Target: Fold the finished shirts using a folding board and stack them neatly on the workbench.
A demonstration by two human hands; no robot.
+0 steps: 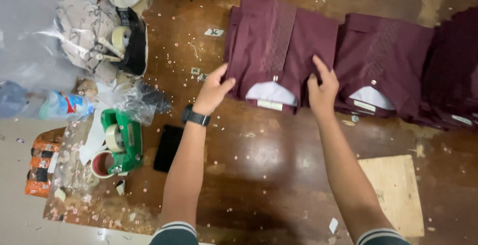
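Observation:
A folded maroon shirt (279, 46) with a white collar insert lies on the brown wooden table (259, 160), collar toward me. My left hand (213, 89), with a black watch on the wrist, touches the shirt's left edge, fingers apart. My right hand (322, 86) rests on the shirt's right side, fingers pressing the fabric. Neither hand has closed around the cloth.
A second folded maroon shirt (383, 61) and more maroon cloth (455, 70) lie to the right. A green tape dispenser (122, 140), a black phone (168, 148), tape rolls, plastic bags (30, 36) and a bottle (64, 105) sit at left. A cardboard piece (393, 192) lies near right.

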